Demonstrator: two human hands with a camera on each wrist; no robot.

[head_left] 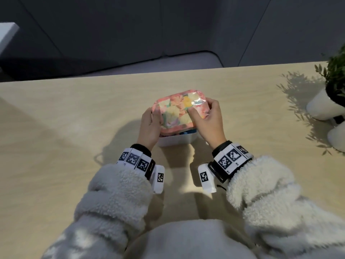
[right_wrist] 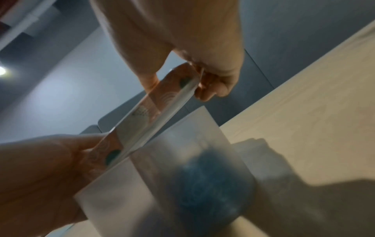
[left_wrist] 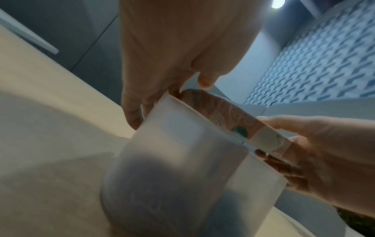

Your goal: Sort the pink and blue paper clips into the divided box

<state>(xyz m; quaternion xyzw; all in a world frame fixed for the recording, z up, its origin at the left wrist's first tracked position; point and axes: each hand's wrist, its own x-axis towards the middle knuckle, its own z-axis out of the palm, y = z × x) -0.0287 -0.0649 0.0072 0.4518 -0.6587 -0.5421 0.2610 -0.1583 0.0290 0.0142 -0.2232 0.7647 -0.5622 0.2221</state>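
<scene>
A white translucent divided box [head_left: 175,142] stands on the pale wooden table [head_left: 74,118]. Over it I hold a flowered pink lid [head_left: 177,111] with both hands. My left hand [head_left: 155,118] grips the lid's left end. My right hand [head_left: 203,109] pinches its right end, thumb on top. In the right wrist view the lid [right_wrist: 154,112] is tilted, its right end raised off the box [right_wrist: 125,184]. A heap of blue paper clips [right_wrist: 209,181] shows blurred through the box wall. No pink clips are visible.
Two white pots [head_left: 324,107] with a green plant [head_left: 336,75] stand at the table's right edge. The table's far edge runs just behind the box, with a grey seat [head_left: 168,60] beyond it.
</scene>
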